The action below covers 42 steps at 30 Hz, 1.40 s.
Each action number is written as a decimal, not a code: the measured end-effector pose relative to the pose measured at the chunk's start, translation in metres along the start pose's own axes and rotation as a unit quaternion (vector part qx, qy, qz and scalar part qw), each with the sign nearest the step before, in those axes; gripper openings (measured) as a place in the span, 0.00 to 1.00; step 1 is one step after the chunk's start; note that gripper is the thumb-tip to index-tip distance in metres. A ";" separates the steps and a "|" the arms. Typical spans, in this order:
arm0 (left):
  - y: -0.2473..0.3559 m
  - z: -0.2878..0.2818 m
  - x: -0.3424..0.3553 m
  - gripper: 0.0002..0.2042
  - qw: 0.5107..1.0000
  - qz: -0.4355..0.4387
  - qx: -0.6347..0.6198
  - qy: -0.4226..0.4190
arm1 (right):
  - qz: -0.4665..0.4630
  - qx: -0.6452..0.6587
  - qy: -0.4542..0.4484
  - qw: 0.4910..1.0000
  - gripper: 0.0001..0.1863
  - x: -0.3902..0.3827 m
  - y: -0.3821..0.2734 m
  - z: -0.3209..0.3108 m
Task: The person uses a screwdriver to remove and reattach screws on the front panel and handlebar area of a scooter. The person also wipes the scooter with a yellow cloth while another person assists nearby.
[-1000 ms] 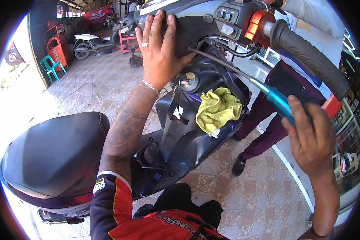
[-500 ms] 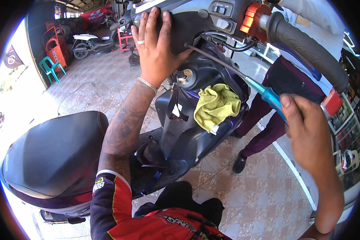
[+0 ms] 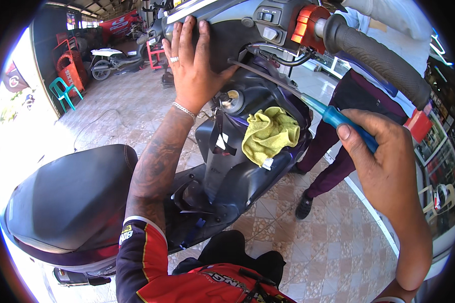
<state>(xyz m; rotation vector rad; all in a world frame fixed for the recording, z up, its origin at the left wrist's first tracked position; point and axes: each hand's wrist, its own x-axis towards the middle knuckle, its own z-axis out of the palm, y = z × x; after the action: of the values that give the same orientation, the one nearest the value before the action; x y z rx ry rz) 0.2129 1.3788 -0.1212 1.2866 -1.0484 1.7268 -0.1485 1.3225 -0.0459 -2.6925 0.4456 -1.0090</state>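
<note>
My right hand [image 3: 381, 156] grips the blue handle of a long screwdriver [image 3: 333, 117]. Its thin shaft slants up to the left, and the tip meets the underside of the black handlebar cover [image 3: 237, 40] of a scooter. Flat against that cover lies my left hand [image 3: 194, 68], fingers stretched out and thumb beside the screwdriver tip. To the right of the cover are a red-orange clamp [image 3: 308, 28] and a black rubber grip [image 3: 376, 60]. Below my hands, a yellow-green cloth [image 3: 270, 135] rests on the scooter's dark body, near the ignition lock [image 3: 231, 101].
The scooter's black seat [image 3: 71, 197] is at the left. A person in maroon trousers [image 3: 333, 141] stands just beyond the scooter on the right, by glass display cases [image 3: 435, 146]. Farther back are a teal plastic chair [image 3: 63, 91], a red rack [image 3: 73, 68] and a white scooter [image 3: 114, 58].
My right hand has shifted its hold on the screwdriver handle, with the fingers now over its top. The tip stays at the cover, and my left hand keeps its place there.
</note>
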 end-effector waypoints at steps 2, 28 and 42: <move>0.001 0.000 0.000 0.55 1.000 -0.004 0.002 0.001 | 0.112 0.034 -0.052 0.992 0.17 0.008 -0.004 -0.006; 0.002 0.000 0.000 0.56 1.000 0.005 -0.004 -0.005 | 0.059 -0.061 -0.069 0.994 0.19 0.019 -0.003 -0.002; 0.014 -0.013 0.003 0.55 0.997 0.005 0.058 -0.057 | 0.265 0.195 -0.197 0.923 0.18 -0.081 0.068 -0.032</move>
<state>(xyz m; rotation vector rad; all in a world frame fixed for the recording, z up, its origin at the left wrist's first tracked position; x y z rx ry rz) 0.1951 1.3854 -0.1233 1.4703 -1.0326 1.7610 -0.2417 1.2850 -0.0929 -2.1519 0.7410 -0.3417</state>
